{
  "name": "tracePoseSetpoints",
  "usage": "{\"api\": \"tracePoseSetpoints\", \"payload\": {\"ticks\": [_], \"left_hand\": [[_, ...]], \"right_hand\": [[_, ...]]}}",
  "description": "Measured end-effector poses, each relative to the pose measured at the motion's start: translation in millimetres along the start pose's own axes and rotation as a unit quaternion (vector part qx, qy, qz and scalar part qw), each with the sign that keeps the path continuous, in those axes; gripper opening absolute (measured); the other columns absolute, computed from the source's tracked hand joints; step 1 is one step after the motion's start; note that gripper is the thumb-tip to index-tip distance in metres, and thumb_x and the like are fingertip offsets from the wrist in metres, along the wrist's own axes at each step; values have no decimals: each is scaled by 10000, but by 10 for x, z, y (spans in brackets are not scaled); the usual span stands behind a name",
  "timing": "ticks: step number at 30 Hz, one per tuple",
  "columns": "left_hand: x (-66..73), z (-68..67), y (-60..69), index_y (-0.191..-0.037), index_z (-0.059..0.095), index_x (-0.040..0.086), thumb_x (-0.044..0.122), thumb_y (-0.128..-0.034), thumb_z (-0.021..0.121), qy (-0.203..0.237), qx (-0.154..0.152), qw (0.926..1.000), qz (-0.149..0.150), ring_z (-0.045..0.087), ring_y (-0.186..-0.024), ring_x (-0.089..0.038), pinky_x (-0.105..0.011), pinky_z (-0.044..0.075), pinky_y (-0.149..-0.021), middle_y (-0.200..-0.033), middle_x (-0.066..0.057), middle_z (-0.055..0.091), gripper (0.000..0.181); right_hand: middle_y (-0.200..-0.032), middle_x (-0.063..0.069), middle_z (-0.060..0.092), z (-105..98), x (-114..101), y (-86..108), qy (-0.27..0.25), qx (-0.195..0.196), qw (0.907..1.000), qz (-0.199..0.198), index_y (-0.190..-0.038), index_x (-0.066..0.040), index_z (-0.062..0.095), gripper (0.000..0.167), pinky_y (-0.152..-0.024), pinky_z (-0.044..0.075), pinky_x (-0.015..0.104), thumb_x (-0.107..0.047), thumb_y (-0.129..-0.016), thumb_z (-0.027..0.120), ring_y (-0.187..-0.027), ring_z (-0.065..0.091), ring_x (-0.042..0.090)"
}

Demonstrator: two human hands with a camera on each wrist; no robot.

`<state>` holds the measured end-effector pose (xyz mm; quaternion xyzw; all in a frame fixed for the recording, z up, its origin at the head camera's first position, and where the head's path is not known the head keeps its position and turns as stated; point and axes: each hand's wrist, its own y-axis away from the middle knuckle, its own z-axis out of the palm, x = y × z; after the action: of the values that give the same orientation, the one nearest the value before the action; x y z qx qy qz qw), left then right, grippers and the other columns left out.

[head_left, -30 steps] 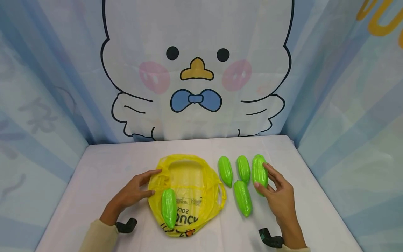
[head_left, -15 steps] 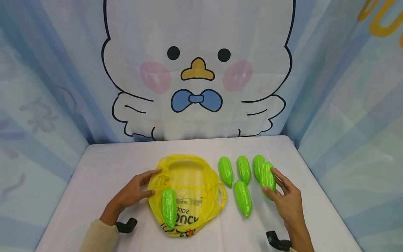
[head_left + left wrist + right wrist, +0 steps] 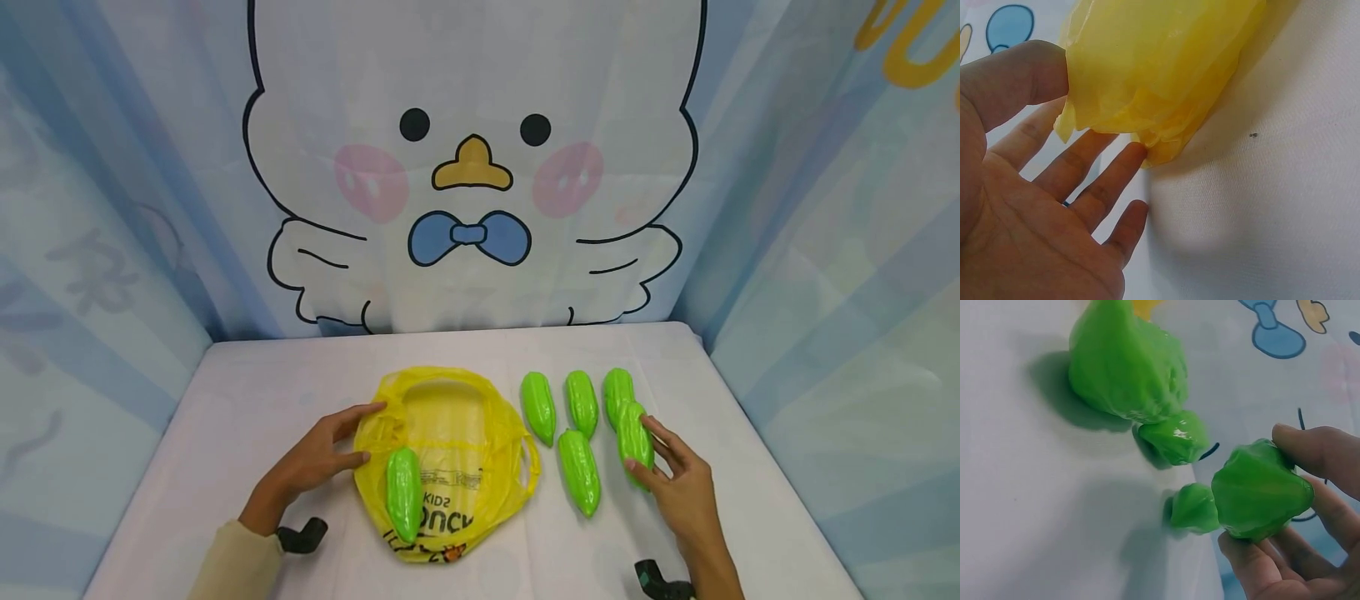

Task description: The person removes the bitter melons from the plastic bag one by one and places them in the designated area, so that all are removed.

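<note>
In the head view my right hand (image 3: pixel 678 479) holds a glossy green bitter melon (image 3: pixel 634 437), thumb on one side and fingers on the other. The right wrist view shows the pointed end of this held bitter melon (image 3: pixel 1260 494). Left of it, several similar melons lie on the table, among them a front one (image 3: pixel 578 473) and a back one (image 3: pixel 617 390), partly covered. My left hand (image 3: pixel 318 454) rests its index finger and thumb, spread apart, at the left edge of a yellow plastic bag (image 3: pixel 480 417). Another bitter melon (image 3: pixel 404 496) lies on the bag.
A white cloth covers the table (image 3: pixel 277 375). Behind it hangs a curtain (image 3: pixel 322 83) with a printed cartoon bird, and pale blue curtains stand at both sides. The bag's loop handle (image 3: pixel 529 462) reaches toward the melons.
The right hand has lifted a bitter melon away from the back right one, moving right and then nearer. The left hand and the bag stay in place.
</note>
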<state>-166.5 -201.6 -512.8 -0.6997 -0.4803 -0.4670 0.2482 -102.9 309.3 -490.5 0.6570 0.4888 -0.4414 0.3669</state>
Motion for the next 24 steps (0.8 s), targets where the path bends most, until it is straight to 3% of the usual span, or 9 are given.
{"api": "tracePoseSetpoints", "payload": {"ticks": [10,18,24], "left_hand": [[48,-2,6,-1622,456,157,159,-966,763,27,-8,9999,-156,291,-1592,-497,-730,219,-1273,-1703,-193,383,725],[45,2,5,-1623,454,153,145,-965,761,48,2,9998,-188,277,-1597,-497,-729,210,-1276,-1707,-195,374,726],[45,4,6,-1621,457,152,133,-960,764,49,13,9998,-204,278,-1595,-500,-727,213,-1276,-1704,-201,376,730]], "right_hand": [[-1711,104,395,36,144,23,95,-327,9994,108,-1593,-131,499,800,-984,461,14,-3,-879,836,-1303,463,-86],[-1726,75,368,75,225,13,215,-540,9978,303,-1598,-136,486,769,-967,428,-21,0,-910,802,-1527,410,261],[-1722,97,362,97,272,-1,264,-559,9972,417,-1600,-134,484,769,-963,419,-33,14,-911,793,-1546,394,293]]}}
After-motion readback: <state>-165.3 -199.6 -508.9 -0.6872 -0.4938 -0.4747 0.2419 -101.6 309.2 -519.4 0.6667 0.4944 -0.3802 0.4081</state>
